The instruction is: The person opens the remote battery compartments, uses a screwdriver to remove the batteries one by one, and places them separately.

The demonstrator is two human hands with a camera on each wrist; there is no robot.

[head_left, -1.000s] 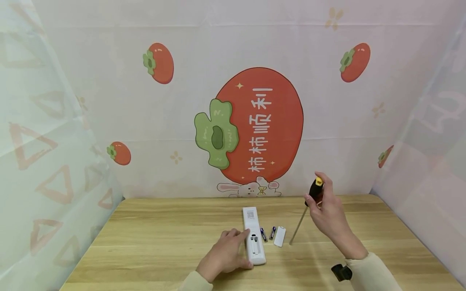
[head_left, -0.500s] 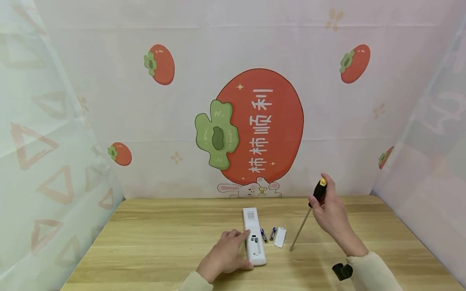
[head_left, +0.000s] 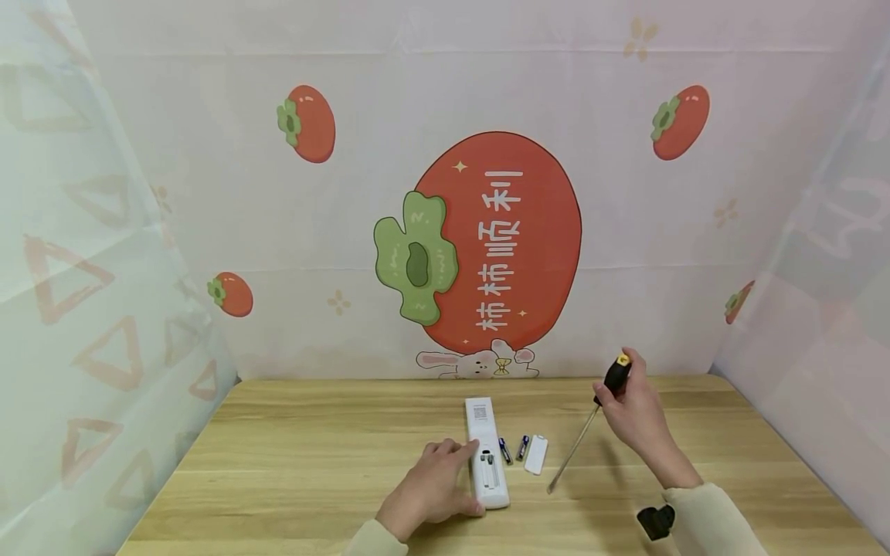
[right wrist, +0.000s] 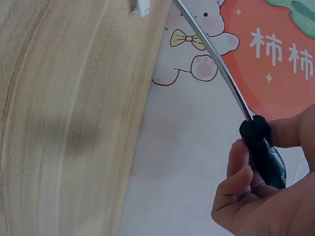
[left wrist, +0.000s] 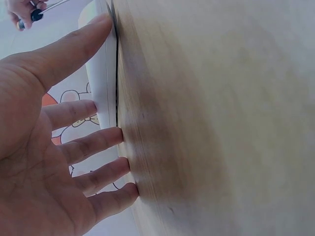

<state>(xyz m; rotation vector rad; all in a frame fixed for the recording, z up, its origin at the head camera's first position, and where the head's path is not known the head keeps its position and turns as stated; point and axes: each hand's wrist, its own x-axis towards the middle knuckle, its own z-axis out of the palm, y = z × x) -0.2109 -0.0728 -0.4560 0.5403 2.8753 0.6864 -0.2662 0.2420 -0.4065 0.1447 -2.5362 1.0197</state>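
Observation:
A white remote control point(head_left: 479, 427) lies back up on the table, its battery compartment uncovered. My left hand point(head_left: 433, 483) rests against its left side, with the index fingertip and thumb touching it. In the left wrist view the fingers point(left wrist: 93, 145) are spread and nearly straight, beside the remote's edge point(left wrist: 101, 73). To the right, my right hand point(head_left: 638, 413) holds a screwdriver point(head_left: 616, 377) by its black and yellow handle. The shaft slants down and left, its tip low over the table; contact is unclear. The right wrist view shows thumb and fingers curled round the handle point(right wrist: 266, 157).
Two small batteries point(head_left: 523, 448) lie just right of the remote, and a white battery cover point(head_left: 536, 455) lies beside them. The wooden table point(head_left: 299, 455) ends at a printed cloth backdrop point(head_left: 348, 193), with cloth at both sides.
My right hand has moved right and down with the screwdriver, which leans more now; its tip has come nearer to me. The left hand and the remote have stayed in place.

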